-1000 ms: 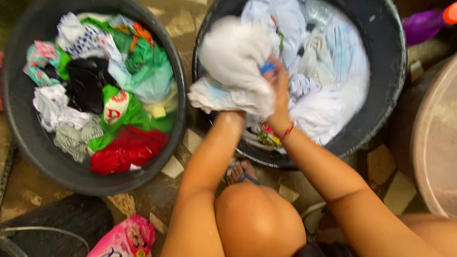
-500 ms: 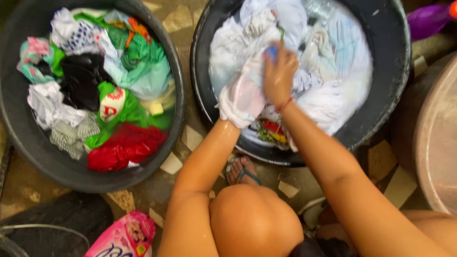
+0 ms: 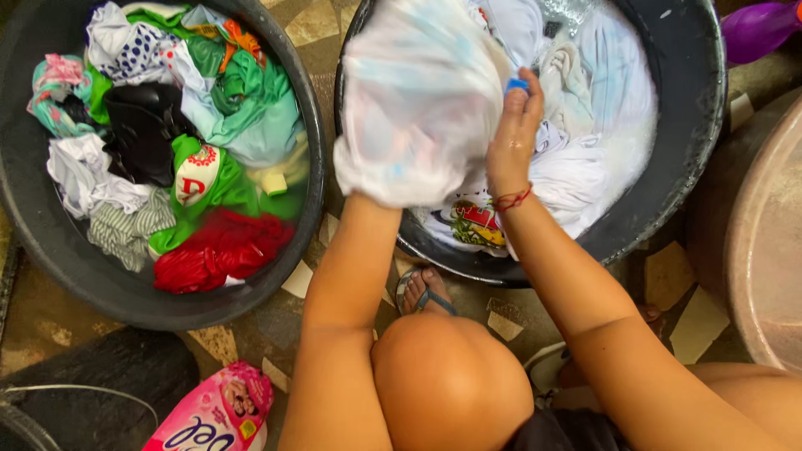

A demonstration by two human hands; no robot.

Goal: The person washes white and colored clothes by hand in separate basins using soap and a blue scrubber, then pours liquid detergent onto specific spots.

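Note:
A wet white garment (image 3: 418, 92) is lifted over the right black basin (image 3: 685, 150), which holds soapy water and several white and pale clothes (image 3: 585, 100). My left hand is hidden under the garment and holds it up; only the forearm (image 3: 355, 259) shows. My right hand (image 3: 511, 138), with a red thread on its wrist, presses against the garment's right edge. Its fingers are closed on a small blue object (image 3: 518, 83).
A second black basin (image 3: 50, 250) at left is full of coloured clothes in green, red, black and white. A pink detergent packet (image 3: 213, 413) lies on the tiled floor below it. A purple bottle (image 3: 756, 29) and a tan tub (image 3: 769, 234) stand at right. My knee (image 3: 451, 384) and sandalled foot (image 3: 424, 292) are below.
The white garment has been raised and spread out higher over the basin's left side. My right hand moved up and right along it, still gripping the blue object.

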